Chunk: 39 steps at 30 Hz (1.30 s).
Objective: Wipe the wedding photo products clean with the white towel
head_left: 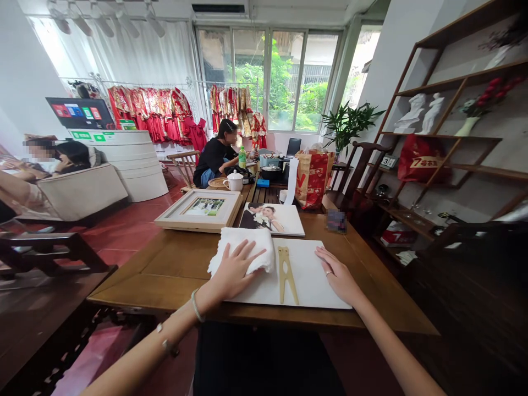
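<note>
My left hand [241, 264] lies with spread fingers on a folded white cloth [231, 242]. Beneath the cloth's right part is a flat white board [305, 275] near the table's front edge. My right hand [336, 269], with a ring on one finger, rests flat on the board's right side, fingers stretched out. Between the hands, a pale yellow tool with two long legs [284, 272] lies on the board; its exact kind I cannot tell. Just behind sits a wedding photo panel [284, 220], and to its left a framed picture [177, 214].
Farther back on the wooden table [165, 269] stand a white lidded mug [234, 180], a red paper bag [311, 179] and a green-labelled bottle [242, 158]. A person in black [214, 157] sits at the far end. Shelves [454, 137] line the right wall.
</note>
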Each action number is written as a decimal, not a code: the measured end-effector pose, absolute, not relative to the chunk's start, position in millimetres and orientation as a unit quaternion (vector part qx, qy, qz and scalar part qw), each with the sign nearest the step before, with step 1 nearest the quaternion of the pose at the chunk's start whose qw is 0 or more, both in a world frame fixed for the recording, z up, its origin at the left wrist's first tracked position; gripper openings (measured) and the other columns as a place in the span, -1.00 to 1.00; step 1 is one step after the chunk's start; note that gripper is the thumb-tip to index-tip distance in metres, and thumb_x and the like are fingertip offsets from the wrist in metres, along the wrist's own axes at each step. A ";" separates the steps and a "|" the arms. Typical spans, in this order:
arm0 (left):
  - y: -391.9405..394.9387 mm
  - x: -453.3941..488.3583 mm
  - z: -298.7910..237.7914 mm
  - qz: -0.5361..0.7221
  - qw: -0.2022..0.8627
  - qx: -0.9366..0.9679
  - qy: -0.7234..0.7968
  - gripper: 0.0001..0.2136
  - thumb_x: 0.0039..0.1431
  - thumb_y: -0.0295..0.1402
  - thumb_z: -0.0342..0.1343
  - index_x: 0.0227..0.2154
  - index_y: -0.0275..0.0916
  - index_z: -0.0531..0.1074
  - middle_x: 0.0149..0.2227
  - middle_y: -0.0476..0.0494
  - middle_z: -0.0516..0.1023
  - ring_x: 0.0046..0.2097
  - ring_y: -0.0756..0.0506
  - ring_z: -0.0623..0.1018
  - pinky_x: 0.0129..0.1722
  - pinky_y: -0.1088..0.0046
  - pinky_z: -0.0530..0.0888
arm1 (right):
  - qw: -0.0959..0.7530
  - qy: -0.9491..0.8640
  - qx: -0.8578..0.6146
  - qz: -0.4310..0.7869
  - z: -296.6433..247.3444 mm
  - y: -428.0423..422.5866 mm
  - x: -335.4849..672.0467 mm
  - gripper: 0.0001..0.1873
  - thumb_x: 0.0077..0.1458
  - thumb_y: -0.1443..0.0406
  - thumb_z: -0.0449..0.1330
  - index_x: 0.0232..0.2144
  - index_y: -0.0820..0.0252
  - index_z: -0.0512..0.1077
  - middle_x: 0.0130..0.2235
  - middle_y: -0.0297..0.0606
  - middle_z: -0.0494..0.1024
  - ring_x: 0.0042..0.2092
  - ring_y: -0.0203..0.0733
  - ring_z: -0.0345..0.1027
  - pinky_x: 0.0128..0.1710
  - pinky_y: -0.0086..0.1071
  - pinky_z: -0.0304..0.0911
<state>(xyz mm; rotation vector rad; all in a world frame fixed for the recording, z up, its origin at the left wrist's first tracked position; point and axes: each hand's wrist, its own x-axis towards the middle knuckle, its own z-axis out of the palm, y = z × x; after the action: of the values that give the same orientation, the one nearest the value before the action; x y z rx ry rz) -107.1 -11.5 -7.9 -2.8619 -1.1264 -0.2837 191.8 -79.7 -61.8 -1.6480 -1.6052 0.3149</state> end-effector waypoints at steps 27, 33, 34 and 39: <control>20.7 -108.7 -10.0 -0.077 0.013 -0.930 -0.358 -0.55 0.29 -0.06 -0.22 0.21 0.05 0.03 0.26 -0.16 0.08 0.25 -0.27 0.06 0.10 -0.09 0.08 | 0.432 -0.632 -0.632 0.122 -73.3 -77.3 194.5 -0.63 0.13 0.30 -0.04 -0.05 0.12 0.41 0.14 -0.18 0.34 0.21 -0.12 0.11 0.24 -0.06 -0.05; -29.9 -120.9 -5.1 -0.087 0.001 -0.935 -0.344 -0.52 0.26 -0.02 -0.21 0.22 0.06 0.02 0.25 -0.16 0.08 0.25 -0.32 0.04 0.11 -0.14 0.03 | 0.424 -0.629 -0.639 0.126 -67.9 -72.8 193.7 -0.62 0.14 0.31 -0.05 -0.04 0.12 0.40 0.14 -0.19 0.34 0.22 -0.12 0.08 0.24 -0.06 -0.07; -38.2 -121.6 -2.3 -0.088 0.000 -0.937 -0.337 -0.50 0.25 -0.01 -0.18 0.22 0.06 0.02 0.24 -0.17 0.09 0.24 -0.32 0.05 0.11 -0.14 0.03 | 0.421 -0.630 -0.640 0.125 -66.4 -72.4 194.2 -0.62 0.14 0.31 -0.06 -0.04 0.14 0.40 0.14 -0.17 0.34 0.22 -0.12 0.08 0.24 -0.05 -0.07; -42.6 -116.2 7.1 -0.089 0.001 -0.945 -0.314 -0.37 0.07 0.11 -0.02 0.19 0.04 0.10 0.14 -0.25 0.21 0.15 -0.35 0.16 0.06 -0.05 0.12 | 0.416 -0.635 -0.640 0.120 -65.3 -73.0 198.1 -0.62 0.14 0.31 -0.06 -0.04 0.15 0.40 0.14 -0.15 0.34 0.22 -0.10 0.09 0.24 -0.03 -0.07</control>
<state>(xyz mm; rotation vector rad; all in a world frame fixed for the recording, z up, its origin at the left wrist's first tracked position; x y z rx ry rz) -116.2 -42.6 7.1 -2.9670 -0.9848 -0.2802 198.1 -73.0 -65.3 -1.6070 -1.5938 0.3001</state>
